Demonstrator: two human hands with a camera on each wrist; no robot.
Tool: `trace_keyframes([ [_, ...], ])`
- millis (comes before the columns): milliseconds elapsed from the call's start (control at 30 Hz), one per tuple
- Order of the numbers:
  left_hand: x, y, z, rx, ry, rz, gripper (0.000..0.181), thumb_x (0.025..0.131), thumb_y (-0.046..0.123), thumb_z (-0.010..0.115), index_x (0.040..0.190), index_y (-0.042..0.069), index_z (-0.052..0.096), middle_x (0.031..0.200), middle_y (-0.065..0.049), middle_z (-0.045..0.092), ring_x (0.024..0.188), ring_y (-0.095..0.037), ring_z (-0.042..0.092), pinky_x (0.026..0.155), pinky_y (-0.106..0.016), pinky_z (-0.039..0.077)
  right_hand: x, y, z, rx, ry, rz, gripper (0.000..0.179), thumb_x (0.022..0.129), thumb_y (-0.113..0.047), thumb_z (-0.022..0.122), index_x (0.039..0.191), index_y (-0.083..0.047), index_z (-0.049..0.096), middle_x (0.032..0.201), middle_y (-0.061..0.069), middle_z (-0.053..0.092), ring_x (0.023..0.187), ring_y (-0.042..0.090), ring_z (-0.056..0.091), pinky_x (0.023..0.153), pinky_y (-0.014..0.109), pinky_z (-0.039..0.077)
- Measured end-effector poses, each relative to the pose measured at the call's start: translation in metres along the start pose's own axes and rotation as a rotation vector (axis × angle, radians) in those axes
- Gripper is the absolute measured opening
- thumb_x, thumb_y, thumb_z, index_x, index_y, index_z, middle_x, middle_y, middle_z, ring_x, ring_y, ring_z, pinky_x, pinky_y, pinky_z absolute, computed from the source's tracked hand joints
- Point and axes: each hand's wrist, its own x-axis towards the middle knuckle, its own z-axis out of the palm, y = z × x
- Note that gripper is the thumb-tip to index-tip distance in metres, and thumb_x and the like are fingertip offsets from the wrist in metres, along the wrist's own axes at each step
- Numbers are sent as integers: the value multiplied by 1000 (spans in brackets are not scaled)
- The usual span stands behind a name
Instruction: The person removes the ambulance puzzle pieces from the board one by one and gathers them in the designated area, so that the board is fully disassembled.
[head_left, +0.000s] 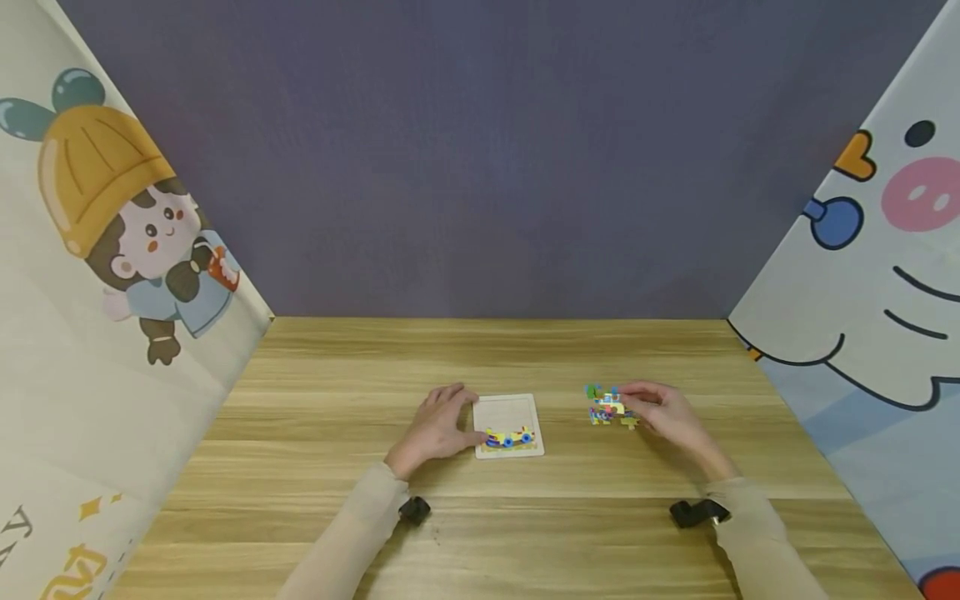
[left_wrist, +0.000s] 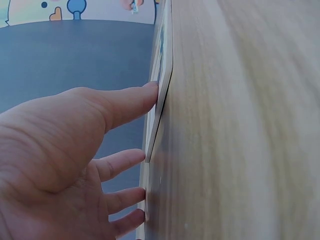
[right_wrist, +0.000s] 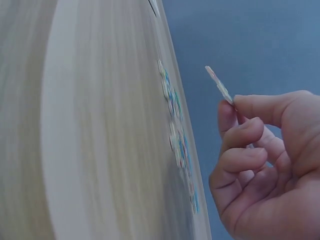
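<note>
A square, pale puzzle tray [head_left: 504,410] lies flat on the table; fitted pieces along its near side show a yellow and blue vehicle [head_left: 510,438]. Spread at the tray's left edge, my left hand [head_left: 437,427] presses its thumb [left_wrist: 132,104] on the rim, the other fingers reaching to the tray's corner and the tabletop. To the right, my right hand [head_left: 670,415] pinches a thin puzzle piece [right_wrist: 219,85] between thumb and forefinger, raised off the table and tilted. Beneath and beside that hand lie several colourful loose puzzle pieces [head_left: 597,415], some partly hidden by it.
The wood-grain table [head_left: 495,533] runs back to a dark blue-grey panel [head_left: 495,167]. Printed cartoon panels stand along the left [head_left: 90,433] and right sides. Each wrist carries a black camera mount [head_left: 415,510].
</note>
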Motion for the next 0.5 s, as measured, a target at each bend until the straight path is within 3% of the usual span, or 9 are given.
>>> trace_keyframes([
  [267,-1,1,1,7,12,-7,67,92,44,81,148,13,59,169,-21,37,156,-44,32,129,-66,24,-5,10,-22,28,48,24,47,107,-25,66,138,10,59,81,-6,64,54,4,40,47,24,36],
  [433,-2,2,1,13,12,-16,67,92,44,81,147,13,59,169,-20,37,156,-44,32,129,-66,25,-8,17,-33,24,62,49,50,108,-23,65,142,13,56,88,-13,67,54,3,40,48,22,36],
  [500,-3,3,1,10,10,-19,66,93,43,81,147,12,59,169,-20,37,156,-45,32,128,-66,25,-9,20,-37,13,71,69,51,108,-23,65,142,13,55,83,-13,64,54,3,40,48,22,36],
])
